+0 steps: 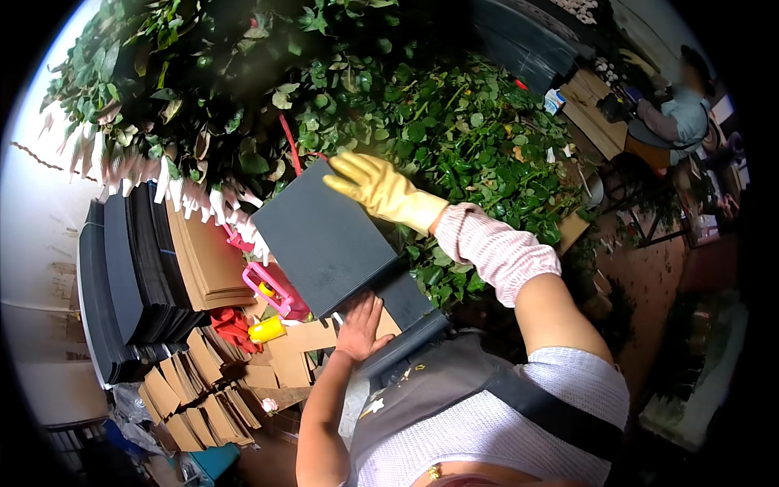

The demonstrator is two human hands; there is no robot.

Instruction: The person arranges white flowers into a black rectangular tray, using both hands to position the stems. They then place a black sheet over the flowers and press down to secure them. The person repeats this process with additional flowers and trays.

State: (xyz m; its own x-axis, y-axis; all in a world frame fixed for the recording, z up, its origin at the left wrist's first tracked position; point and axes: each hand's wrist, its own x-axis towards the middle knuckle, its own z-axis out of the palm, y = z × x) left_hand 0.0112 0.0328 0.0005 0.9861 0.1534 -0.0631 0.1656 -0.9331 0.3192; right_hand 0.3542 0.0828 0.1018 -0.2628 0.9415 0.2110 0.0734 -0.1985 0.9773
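A dark grey box-like piece of cardboard (324,235) sits tilted in front of me, with a darker lower flap or panel (398,302) showing at its near right side. My left hand (363,326), bare, lies flat with outstretched fingers against its near edge, fingertips at the panel's lower rim. Across the far right corner rests my right hand (381,188) in a yellow rubber glove, fingers extended and slightly apart. A pink-striped sleeve cover (495,247) wraps the right forearm. What lies beneath the cardboard is mostly hidden.
Leafy green stems (462,130) heap up beyond the box. On the left stand stacked dark boards (142,268), brown cardboard sheets (207,260) and hanging white gloves (122,158). A pink-handled tool (280,296) and a yellow object (266,329) lie beside the box. Another person (686,114) sits far right.
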